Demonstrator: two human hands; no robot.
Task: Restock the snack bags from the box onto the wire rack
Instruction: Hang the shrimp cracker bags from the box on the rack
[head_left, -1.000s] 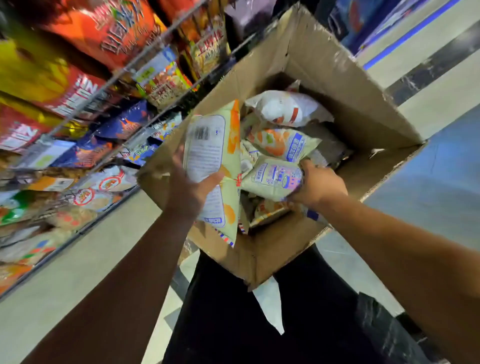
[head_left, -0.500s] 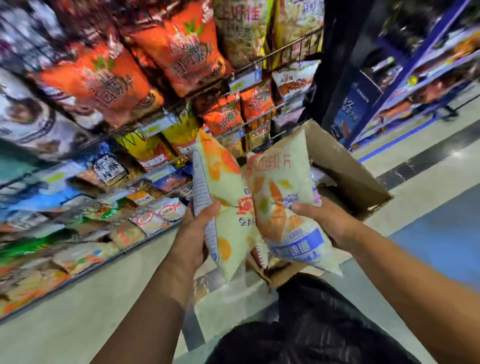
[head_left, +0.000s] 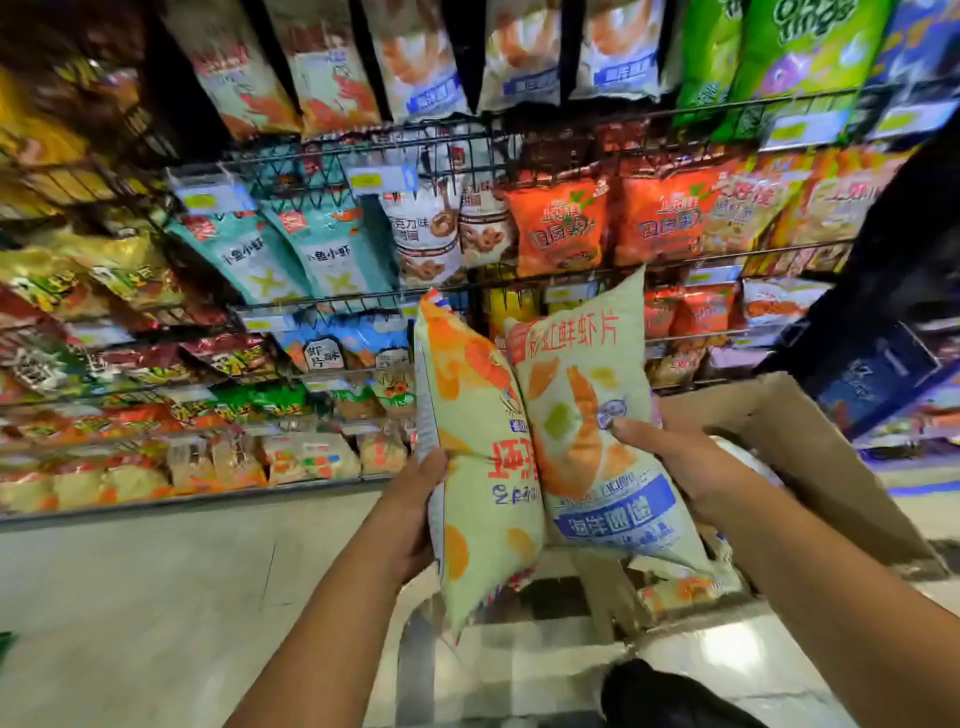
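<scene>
- Since the earlier frame, both bags are riding higher against the shelving, and the box is sitting lower right, behind the right forearm.
- The left thumb (head_left: 434, 465) is pressing across the front of the left snack bag (head_left: 483, 405). The other fingers are wrapping behind it, unseen, with the left hand (head_left: 410, 514) gripping at mid-height.
- The right thumb (head_left: 634, 431) is lying on the right snack bag (head_left: 587, 415), with the right hand (head_left: 691, 467) clasping its outer edge.
- Both bags are showing pale, glossy film, puffed pillow shapes, crimped end seals and orange prawn-cracker prints.
- They are standing roughly upright, touching along their inner edges, held in front of the wire rack (head_left: 467, 140) and not on it.
- The box (head_left: 795, 452), brown cardboard with a raised flap, is sitting just behind the right hand.
- The rack's dark wire tiers are carrying crowded, shiny packets.
</scene>
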